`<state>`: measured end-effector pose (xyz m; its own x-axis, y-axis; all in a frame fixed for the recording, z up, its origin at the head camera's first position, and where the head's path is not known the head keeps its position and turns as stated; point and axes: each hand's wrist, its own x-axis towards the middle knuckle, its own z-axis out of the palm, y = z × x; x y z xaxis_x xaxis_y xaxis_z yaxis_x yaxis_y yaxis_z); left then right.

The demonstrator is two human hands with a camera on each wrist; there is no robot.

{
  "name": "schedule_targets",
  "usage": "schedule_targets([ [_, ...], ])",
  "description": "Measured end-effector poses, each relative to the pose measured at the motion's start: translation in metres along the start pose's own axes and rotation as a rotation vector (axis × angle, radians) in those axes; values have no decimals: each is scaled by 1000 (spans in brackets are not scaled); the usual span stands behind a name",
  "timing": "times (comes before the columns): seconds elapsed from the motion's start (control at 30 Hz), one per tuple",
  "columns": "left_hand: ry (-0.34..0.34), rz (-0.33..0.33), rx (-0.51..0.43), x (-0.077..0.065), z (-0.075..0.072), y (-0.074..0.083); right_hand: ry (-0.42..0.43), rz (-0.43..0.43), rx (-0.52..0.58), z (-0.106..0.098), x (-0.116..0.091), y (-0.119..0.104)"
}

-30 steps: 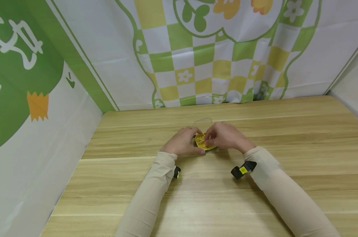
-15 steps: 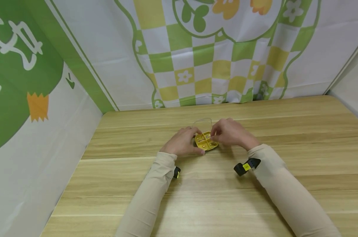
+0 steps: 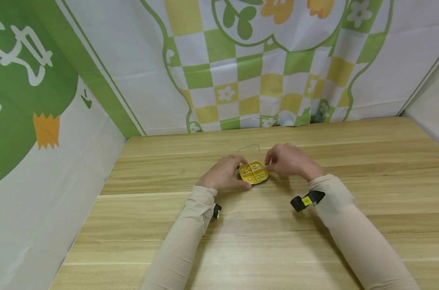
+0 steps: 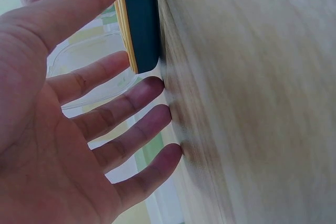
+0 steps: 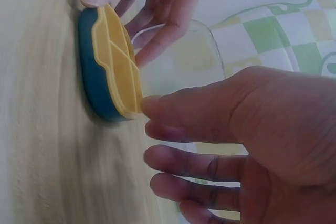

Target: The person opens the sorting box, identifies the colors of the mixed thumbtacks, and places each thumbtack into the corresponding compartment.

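A small divided box [image 3: 253, 172] with a yellow four-way insert, a teal outside and a clear lid [image 3: 249, 151] standing up behind it sits on the table. Small shiny round pieces [image 3: 256, 166] lie in its compartments. My left hand [image 3: 224, 172] holds the box from the left, thumb on the near side and index finger on the far side; the other fingertips rest on the table in the left wrist view. My right hand [image 3: 290, 161] is at the right rim, thumb and index fingertips [image 5: 157, 108] close together at the box's corner; I cannot tell whether something small is between them.
The wood-grain table [image 3: 241, 241] spreads out around the box. A printed cloth [image 3: 248, 80] hangs at the table's far edge, with a green and white panel [image 3: 30, 121] on the left. Black straps [image 3: 302, 202] sit on the wrists.
My right hand has drawn back from inside the box to its right rim, uncovering the right compartments and the pieces in them. The left hand and box have stayed in place.
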<state>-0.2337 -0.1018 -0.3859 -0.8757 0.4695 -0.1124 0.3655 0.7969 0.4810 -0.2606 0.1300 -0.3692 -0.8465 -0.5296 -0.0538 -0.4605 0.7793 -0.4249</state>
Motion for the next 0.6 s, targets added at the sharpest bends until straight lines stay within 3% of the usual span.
schedule_targets([
  [0.6,-4,-10,8,1,0,2,-65,6,27,-15,-9,21],
])
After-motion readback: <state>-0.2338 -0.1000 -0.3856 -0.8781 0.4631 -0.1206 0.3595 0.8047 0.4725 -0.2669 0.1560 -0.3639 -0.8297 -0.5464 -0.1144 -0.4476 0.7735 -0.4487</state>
